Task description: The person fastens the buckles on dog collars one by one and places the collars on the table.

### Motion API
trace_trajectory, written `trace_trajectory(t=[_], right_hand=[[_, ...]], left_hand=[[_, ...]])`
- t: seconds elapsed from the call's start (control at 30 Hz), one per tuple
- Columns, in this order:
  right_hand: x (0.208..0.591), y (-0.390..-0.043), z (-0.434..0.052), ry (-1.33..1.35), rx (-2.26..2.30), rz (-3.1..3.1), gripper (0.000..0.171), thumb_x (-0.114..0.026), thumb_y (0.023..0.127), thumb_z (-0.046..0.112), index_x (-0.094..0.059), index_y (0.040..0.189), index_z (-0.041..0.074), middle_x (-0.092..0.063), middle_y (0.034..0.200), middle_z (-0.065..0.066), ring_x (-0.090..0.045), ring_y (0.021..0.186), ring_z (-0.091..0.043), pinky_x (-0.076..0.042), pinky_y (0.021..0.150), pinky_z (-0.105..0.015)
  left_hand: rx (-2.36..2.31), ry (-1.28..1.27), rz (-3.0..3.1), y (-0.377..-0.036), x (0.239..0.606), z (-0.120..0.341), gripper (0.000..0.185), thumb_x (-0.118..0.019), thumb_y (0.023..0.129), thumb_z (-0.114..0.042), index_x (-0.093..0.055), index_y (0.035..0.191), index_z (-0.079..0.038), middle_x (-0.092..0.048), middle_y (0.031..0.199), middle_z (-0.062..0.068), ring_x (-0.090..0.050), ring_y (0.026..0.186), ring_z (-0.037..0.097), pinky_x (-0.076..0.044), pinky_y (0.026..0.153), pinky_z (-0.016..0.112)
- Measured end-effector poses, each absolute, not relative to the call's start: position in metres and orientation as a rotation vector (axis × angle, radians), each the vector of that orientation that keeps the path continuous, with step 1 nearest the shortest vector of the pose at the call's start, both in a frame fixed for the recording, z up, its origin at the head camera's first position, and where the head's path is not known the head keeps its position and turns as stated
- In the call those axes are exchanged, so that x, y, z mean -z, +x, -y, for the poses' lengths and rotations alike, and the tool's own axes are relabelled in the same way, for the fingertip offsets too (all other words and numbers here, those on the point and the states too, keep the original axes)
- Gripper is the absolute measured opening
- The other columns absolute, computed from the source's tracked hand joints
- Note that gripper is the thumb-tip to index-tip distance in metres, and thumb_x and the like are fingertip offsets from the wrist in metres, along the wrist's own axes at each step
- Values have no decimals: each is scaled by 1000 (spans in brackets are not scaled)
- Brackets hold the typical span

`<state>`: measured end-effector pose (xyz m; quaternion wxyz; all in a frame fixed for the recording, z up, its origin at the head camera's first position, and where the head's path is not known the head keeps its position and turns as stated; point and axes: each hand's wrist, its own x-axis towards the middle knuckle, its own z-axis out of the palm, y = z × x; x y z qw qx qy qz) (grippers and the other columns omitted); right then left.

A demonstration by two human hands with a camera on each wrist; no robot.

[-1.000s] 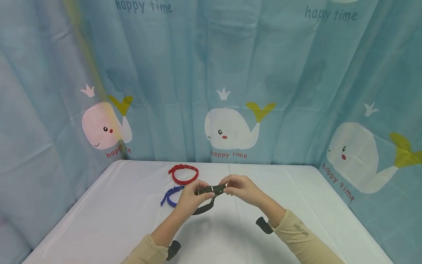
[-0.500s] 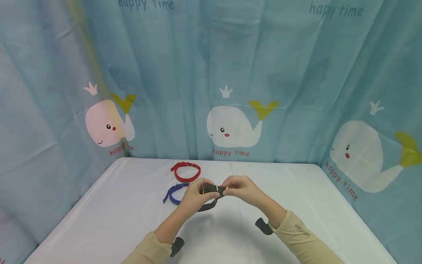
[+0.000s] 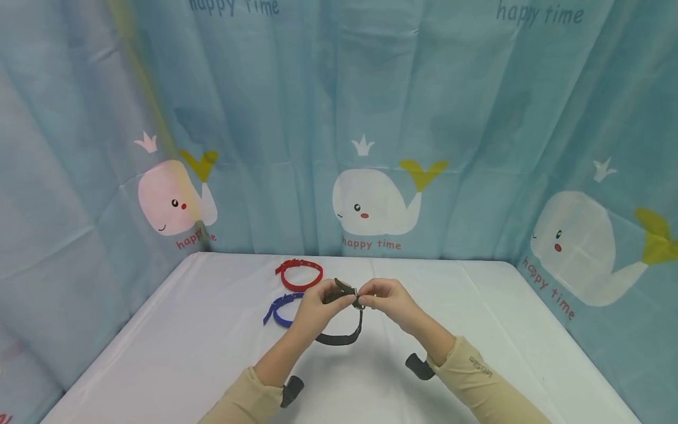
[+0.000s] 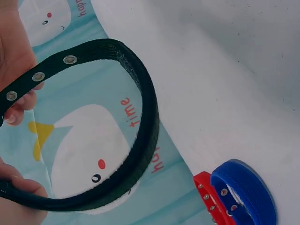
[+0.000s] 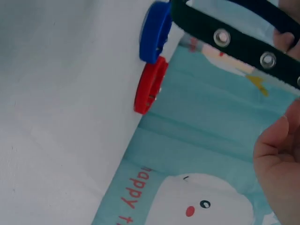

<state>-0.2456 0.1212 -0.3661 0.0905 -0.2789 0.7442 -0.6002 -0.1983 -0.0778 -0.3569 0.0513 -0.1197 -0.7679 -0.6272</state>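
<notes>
Fingers of both my left hand point(image 3: 312, 307) and right hand point(image 3: 389, 301) pinch the black collar point(image 3: 341, 330) at its buckle end, above the table's point(image 3: 159, 353) middle; its loop hangs free. Blue collar point(image 3: 279, 310) and red collar point(image 3: 299, 274) lie toward the far edge. Risk: the strap may slip from so small a pinch.

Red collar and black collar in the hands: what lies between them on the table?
The blue collar lies between the red collar and black collar, seen in the head view.

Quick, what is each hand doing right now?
Left hand: pinches the black collar.
Right hand: pinches the same collar at its buckle end.
</notes>
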Motion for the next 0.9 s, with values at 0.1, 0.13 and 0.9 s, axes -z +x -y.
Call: trace_trajectory(t=[0.1, 0.13, 0.9], right_hand=[[361, -246, -123, -816, 1798, -2282, 21, -65, 93, 12, -67, 102, -7, -67, 97, -3, -57, 91, -17, -48, 81, -37], [358, -246, -123, -817, 1796, -2324, 19, -65, 93, 11, -68, 102, -5, -66, 97, -3, -57, 91, -17, -48, 81, -36], [302, -236, -109, -1129, 1490, -2492, 17, -58, 97, 8, -63, 107, -5, -64, 91, -11, -58, 77, -17, -51, 69, -30]], left_hand=[[1879, -364, 2353, -199, 358, 77, 24, -73, 88, -21, -69, 101, -2, -70, 93, 7, -66, 89, 22, -53, 84, 40], [1868, -360, 2362, -199, 359, 77, 24, -74, 87, -21, -69, 101, -2, -71, 93, 7, -66, 88, 22, -53, 84, 40], [1694, -455, 2626, -202, 360, 69, 26, -74, 87, -24, -74, 103, -4, -73, 90, 3, -68, 88, 22, -53, 80, 43]])
